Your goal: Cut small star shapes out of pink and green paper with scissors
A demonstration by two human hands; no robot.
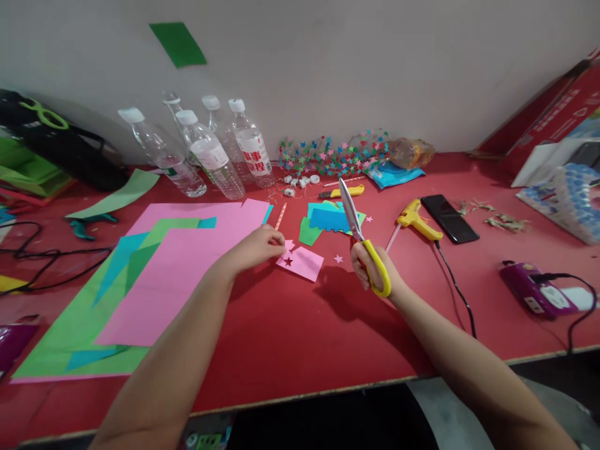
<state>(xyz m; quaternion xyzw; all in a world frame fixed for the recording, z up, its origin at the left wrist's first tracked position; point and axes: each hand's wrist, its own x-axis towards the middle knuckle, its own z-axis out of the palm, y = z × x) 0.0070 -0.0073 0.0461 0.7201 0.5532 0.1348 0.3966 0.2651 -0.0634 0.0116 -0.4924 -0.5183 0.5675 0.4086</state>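
Yellow-handled scissors (379, 270) are in my right hand (372, 265), blades pointing up and away, their fingers closed round them. My left hand (262, 244) has its fingertips pressed together at the left edge of a small pink paper piece (307, 264) with a star-shaped hole; whether it pinches the paper is hard to make out. Between the hands a loose pink star (338, 259) lies on the red table (281, 350). Blue paper scraps (328, 219) and a green scrap (309, 232) lie just beyond.
Large coloured sheets (164, 275) cover the left side. Bottles (250, 147) and a star-covered bottle (332, 153) are by the wall. A yellow cutter (344, 192), glue gun (417, 222), phone (450, 219) and purple power socket (539, 290) lie beyond and right.
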